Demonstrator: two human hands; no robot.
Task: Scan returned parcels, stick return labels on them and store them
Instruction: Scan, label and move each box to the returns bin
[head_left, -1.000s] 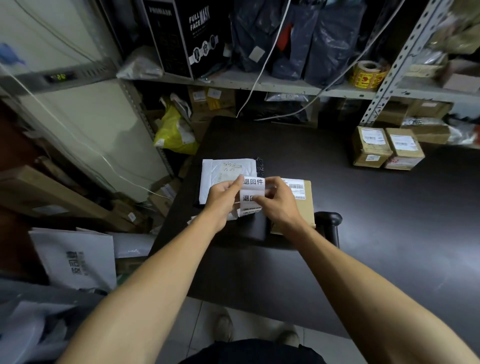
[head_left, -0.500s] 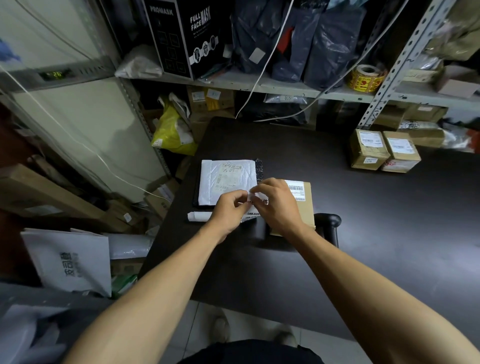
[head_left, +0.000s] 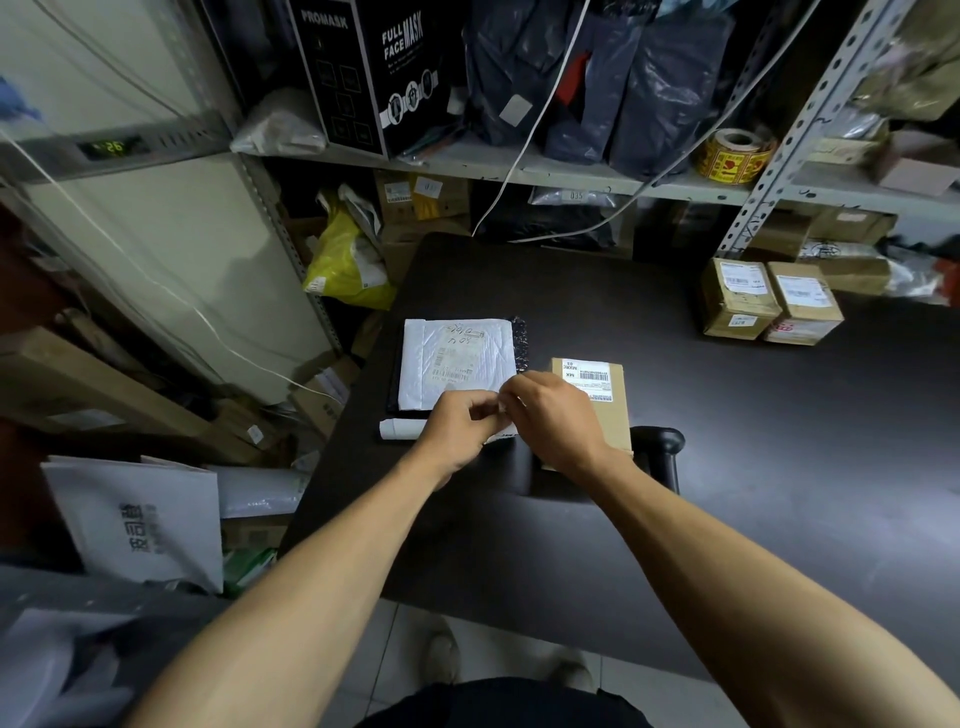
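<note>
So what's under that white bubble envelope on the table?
A dark flat parcel lies under the white bubble envelope, its edges peeking out at the left and right. The envelope covers its middle, so I can't tell what it is.

a parcel storeroom: metal shelving (head_left: 779, 140) crammed with boxes (head_left: 769, 304) and mailer bags (head_left: 639, 78).

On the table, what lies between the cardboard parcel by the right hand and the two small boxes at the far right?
Nothing: in the head view, bare dark table separates the cardboard parcel from the two small boxes.
</note>
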